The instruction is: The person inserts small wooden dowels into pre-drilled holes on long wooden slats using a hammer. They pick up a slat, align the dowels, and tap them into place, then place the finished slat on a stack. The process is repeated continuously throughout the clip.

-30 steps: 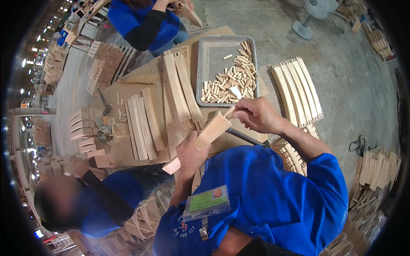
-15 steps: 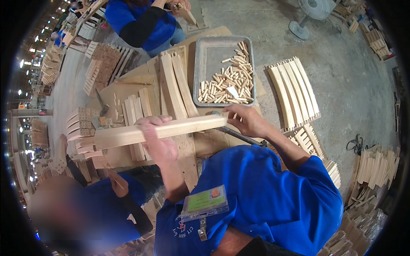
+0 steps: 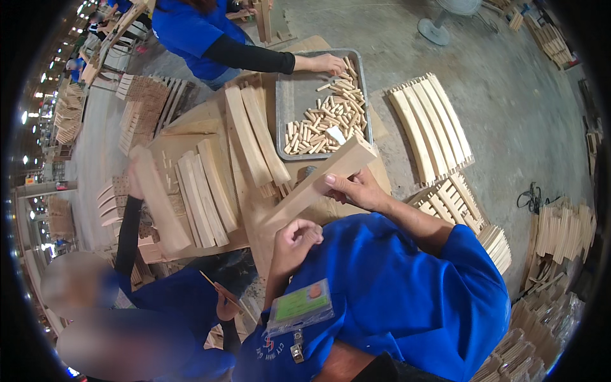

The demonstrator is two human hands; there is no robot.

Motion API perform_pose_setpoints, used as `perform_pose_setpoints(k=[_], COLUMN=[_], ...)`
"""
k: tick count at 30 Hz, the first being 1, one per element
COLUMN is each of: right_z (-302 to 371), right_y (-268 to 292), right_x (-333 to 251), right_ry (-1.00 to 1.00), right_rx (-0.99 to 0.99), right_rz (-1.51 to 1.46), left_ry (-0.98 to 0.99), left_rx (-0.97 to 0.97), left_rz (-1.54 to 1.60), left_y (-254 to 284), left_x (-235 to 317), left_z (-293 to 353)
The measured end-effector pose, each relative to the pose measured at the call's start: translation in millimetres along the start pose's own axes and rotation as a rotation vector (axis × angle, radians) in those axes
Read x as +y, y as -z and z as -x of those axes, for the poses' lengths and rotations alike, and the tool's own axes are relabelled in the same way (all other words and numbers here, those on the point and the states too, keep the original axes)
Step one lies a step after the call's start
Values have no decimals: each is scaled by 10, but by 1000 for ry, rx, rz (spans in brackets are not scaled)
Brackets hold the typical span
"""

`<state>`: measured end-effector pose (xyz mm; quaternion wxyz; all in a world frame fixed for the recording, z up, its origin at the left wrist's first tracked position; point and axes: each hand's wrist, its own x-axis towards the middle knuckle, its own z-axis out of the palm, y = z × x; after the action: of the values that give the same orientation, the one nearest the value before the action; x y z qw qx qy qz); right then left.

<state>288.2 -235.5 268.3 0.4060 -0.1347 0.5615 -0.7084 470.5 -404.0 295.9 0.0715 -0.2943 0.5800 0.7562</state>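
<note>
My right hand [image 3: 358, 190] grips a pale squared wooden bar [image 3: 318, 186] near its far end, thumb on top. The bar slants from the tray's near edge down toward my left hand [image 3: 296, 244], its lower end blurred. My left hand is beside that end, fingers curled in; whether something small is inside is hidden. Just beyond the bar, a grey tray [image 3: 284, 89] holds many short wooden dowels [image 3: 331, 118] and a white scrap [image 3: 335, 135]. Part of a dark tool [image 3: 310, 170] shows behind the bar.
Curved wooden slats [image 3: 248, 137] lie on the cardboard-covered table, with more slats [image 3: 202, 197] to the left. A co-worker's hand [image 3: 328, 63] reaches into the tray. Another co-worker's hand at left holds a blurred wooden piece [image 3: 159, 200]. A slat stack [image 3: 429, 124] stands at right.
The bar has swung from lying crosswise to slanting up toward the tray. My left hand has let go of it and drawn nearer my body. A co-worker's hand has entered the tray.
</note>
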Motion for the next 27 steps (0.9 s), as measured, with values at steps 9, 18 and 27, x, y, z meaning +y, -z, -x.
perform_pose_setpoints(k=[9,18,27], right_z=[-93,-1281,-1305], right_y=[-36,1384,1555], right_x=[-97,162,295], right_ry=[-156,363,226], right_rx=[-387,253,182], right_rz=[128,1557,1443], left_ry=[-415,-244,-240], left_rx=[288,201,217], left_rz=[-895,-808,-646], left_y=[-257,67,-45], left_x=[199,93,-40], left_z=[-330,-255,-214])
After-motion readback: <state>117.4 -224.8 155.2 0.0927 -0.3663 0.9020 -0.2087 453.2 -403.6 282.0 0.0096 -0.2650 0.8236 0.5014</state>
